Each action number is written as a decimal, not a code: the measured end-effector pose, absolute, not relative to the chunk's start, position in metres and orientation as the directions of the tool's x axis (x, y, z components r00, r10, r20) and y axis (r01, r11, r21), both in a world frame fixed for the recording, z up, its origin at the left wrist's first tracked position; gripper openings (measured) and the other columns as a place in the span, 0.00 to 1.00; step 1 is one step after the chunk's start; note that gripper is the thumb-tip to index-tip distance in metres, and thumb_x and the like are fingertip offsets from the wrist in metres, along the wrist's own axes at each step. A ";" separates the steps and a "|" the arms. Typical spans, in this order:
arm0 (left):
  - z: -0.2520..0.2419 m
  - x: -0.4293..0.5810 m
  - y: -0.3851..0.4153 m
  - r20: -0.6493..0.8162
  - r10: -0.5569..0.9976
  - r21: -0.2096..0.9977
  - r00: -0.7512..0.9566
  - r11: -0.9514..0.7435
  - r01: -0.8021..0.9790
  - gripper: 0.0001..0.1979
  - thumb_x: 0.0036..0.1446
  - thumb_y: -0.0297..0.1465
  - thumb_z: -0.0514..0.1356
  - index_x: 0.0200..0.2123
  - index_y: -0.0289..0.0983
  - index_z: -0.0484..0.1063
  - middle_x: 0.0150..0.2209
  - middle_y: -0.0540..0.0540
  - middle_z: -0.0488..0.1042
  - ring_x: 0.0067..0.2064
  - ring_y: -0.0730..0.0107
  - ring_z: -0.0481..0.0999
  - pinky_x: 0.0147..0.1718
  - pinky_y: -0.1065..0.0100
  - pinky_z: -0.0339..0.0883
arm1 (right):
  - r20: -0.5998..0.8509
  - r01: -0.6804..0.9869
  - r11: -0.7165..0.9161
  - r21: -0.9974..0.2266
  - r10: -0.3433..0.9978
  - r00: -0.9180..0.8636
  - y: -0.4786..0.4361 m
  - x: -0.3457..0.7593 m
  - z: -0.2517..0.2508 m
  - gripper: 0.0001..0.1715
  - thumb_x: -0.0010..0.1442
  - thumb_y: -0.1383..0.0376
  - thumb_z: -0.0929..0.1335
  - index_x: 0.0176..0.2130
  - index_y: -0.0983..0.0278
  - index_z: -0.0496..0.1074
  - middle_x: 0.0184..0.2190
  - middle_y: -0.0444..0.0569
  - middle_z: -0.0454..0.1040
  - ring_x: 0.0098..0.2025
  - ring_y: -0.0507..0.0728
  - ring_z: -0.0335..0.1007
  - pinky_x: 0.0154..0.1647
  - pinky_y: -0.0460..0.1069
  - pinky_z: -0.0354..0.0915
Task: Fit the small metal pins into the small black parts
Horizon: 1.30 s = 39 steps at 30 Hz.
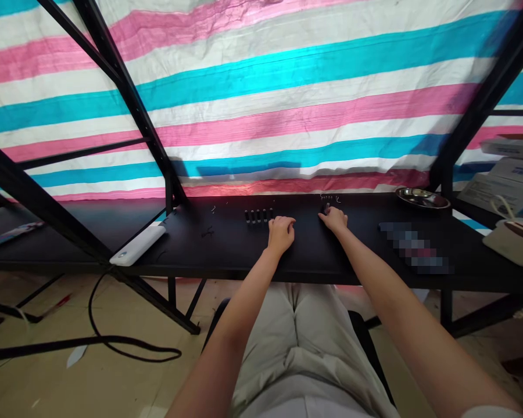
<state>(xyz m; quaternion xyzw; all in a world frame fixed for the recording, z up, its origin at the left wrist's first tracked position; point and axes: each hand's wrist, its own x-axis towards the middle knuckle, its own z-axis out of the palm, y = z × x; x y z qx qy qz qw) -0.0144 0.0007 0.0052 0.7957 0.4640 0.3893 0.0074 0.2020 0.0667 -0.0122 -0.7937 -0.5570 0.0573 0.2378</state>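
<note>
Both my arms reach out over a black table (226, 255). My left hand (281, 230) rests on the tabletop with its fingers curled loosely, just right of a row of several small black upright pieces (258, 216). My right hand (333, 219) lies further back, its fingertips pinched at a small cluster of dark parts (326, 201); I cannot make out what they grip.
A white oblong device (138, 244) lies at the left with a black cable (113, 342) hanging to the floor. A steel bowl (422, 198) sits at the back right, near boxes (505, 180). Black frame bars (126, 87) slant overhead; a striped tarp (287, 104) hangs behind.
</note>
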 end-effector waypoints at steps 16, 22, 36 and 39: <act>0.003 -0.016 0.002 0.619 0.740 0.383 0.264 -0.577 0.721 0.10 0.54 0.22 0.53 0.36 0.38 0.72 0.37 0.49 0.76 0.43 0.66 0.70 0.44 0.62 0.57 | 0.196 0.868 -0.190 -0.459 0.931 0.307 0.073 0.200 -0.014 0.12 0.56 0.58 0.65 0.36 0.63 0.73 0.38 0.53 0.76 0.43 0.60 0.70 0.43 0.53 0.59; 0.000 -0.015 0.005 0.610 0.731 0.366 0.307 -0.603 0.709 0.11 0.55 0.24 0.53 0.39 0.38 0.72 0.39 0.48 0.76 0.43 0.66 0.70 0.44 0.62 0.59 | 0.219 0.859 -0.135 -0.495 0.937 0.273 0.062 0.192 -0.014 0.10 0.54 0.59 0.67 0.32 0.62 0.73 0.35 0.50 0.76 0.40 0.58 0.71 0.40 0.51 0.60; 0.002 -0.013 -0.001 0.507 0.690 0.171 0.516 -0.668 0.724 0.21 0.61 0.31 0.49 0.58 0.44 0.61 0.43 0.46 0.72 0.46 0.65 0.67 0.44 0.63 0.57 | 0.323 0.879 0.126 -0.459 0.946 0.033 0.024 0.165 -0.016 0.08 0.55 0.60 0.67 0.30 0.62 0.70 0.30 0.46 0.74 0.33 0.54 0.68 0.33 0.47 0.56; 0.001 -0.012 -0.001 0.492 0.694 0.136 0.525 -0.657 0.741 0.23 0.62 0.32 0.49 0.60 0.44 0.57 0.45 0.46 0.72 0.47 0.65 0.66 0.44 0.63 0.56 | 0.418 0.916 0.249 -0.314 0.903 -0.102 0.020 0.161 -0.015 0.07 0.57 0.62 0.65 0.31 0.63 0.69 0.31 0.48 0.74 0.35 0.55 0.67 0.35 0.48 0.54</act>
